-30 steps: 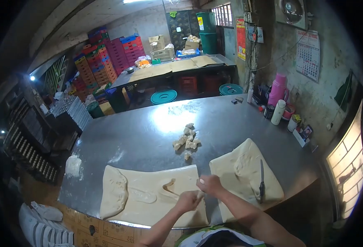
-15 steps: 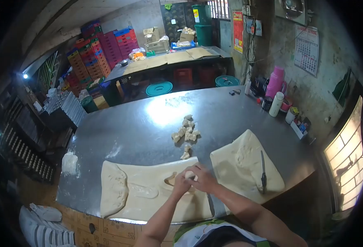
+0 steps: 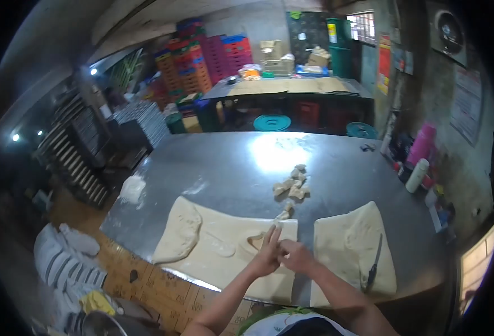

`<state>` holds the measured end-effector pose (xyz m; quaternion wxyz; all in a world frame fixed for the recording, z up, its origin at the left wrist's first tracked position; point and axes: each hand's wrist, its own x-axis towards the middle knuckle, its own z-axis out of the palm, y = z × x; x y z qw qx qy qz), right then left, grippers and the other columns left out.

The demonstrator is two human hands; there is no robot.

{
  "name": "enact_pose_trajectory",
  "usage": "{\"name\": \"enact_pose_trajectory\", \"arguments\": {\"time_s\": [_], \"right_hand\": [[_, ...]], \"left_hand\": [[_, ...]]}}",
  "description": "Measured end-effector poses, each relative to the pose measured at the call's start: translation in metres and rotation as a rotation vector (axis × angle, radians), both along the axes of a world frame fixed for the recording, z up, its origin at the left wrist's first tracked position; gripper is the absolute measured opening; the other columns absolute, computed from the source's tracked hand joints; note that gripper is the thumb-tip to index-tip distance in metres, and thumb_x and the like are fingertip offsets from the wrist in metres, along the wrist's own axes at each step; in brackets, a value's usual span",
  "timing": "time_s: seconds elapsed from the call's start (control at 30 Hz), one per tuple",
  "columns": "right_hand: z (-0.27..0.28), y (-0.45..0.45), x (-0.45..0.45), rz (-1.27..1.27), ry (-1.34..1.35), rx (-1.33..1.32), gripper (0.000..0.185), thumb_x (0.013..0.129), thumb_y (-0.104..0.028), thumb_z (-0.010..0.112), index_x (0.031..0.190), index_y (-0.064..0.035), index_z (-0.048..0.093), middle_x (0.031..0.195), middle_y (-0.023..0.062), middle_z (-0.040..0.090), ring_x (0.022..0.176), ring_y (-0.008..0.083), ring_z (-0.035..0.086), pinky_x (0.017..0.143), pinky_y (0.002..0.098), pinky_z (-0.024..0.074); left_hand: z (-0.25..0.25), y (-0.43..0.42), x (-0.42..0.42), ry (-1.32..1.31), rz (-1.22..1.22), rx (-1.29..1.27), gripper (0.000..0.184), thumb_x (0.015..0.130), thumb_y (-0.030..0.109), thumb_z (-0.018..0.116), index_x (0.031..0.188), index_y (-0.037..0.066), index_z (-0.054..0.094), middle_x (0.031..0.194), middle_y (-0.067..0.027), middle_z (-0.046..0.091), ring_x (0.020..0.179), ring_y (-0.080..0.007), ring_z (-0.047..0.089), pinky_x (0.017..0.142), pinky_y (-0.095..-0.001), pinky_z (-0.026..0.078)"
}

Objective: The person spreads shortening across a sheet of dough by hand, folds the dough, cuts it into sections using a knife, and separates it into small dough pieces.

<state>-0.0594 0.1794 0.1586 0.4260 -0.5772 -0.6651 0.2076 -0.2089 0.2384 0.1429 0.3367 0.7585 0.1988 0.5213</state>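
Note:
My left hand is over the right part of a broad dough slab, its fingers stretched forward toward a small pale dough piece at the slab's far edge. Whether they touch it I cannot tell. Close against it, my right hand has curled fingers; anything inside them is hidden. A tan-coloured hollow shows in the slab beside my left hand. Beyond the slab lie several dough lumps in a loose line. To the right, a dark-handled knife rests on a second dough slab.
White flour is heaped at the left of the metal table. A pink flask and a pale bottle stand along the right wall. Behind are another table and stacked crates.
The view has swung left. My hands were cupped together around a small pale lump; now my left fingers are extended forward and my right hand is curled beside them.

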Motion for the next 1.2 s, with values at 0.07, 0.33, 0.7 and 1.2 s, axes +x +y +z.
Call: {"name": "enact_pose_trajectory", "arguments": {"time_s": [0.07,0.33,0.7,1.2], "right_hand": [[0.008,-0.012,-0.011,0.074,0.066,-0.036,0.042,0.080,-0.023,0.075,0.117,-0.0065,0.063,0.101,0.0186,0.064,0.090,0.0326,0.065,0.078,0.0427,0.0525],[0.001,-0.010,-0.019,-0.106,-0.087,0.217,0.034,0.077,-0.023,0.077,0.105,-0.0067,0.066,0.097,0.0145,0.064,0.090,0.0338,0.064,0.077,0.0429,0.0518],[-0.046,0.016,0.007,-0.464,-0.275,-0.457,0.035,0.079,-0.023,0.077,0.107,-0.0070,0.065,0.101,0.0170,0.066,0.091,0.0342,0.065,0.078,0.0425,0.0518],[-0.028,0.008,-0.017,-0.284,-0.137,-0.015,0.044,0.079,-0.028,0.076,0.115,-0.0051,0.062,0.096,0.0194,0.067,0.091,0.0349,0.066,0.076,0.0433,0.0537]], "left_hand": [[-0.012,0.005,-0.018,0.152,-0.040,-0.198,0.036,0.081,0.005,0.067,0.116,0.004,0.064,0.097,-0.0133,0.070,0.092,-0.0263,0.068,0.081,-0.0356,0.052],[-0.028,0.014,-0.017,0.344,-0.217,-0.303,0.033,0.084,0.007,0.063,0.117,0.003,0.062,0.102,-0.0184,0.068,0.096,-0.0323,0.068,0.083,-0.0380,0.052],[0.002,0.005,-0.039,0.629,-0.526,-0.095,0.031,0.085,0.006,0.062,0.116,0.004,0.064,0.106,-0.0206,0.068,0.103,-0.0322,0.065,0.091,-0.0393,0.049],[-0.038,0.023,-0.008,0.873,-0.182,-0.275,0.032,0.087,0.012,0.065,0.117,0.000,0.064,0.098,-0.0158,0.069,0.099,-0.0314,0.066,0.091,-0.0398,0.049]]}}
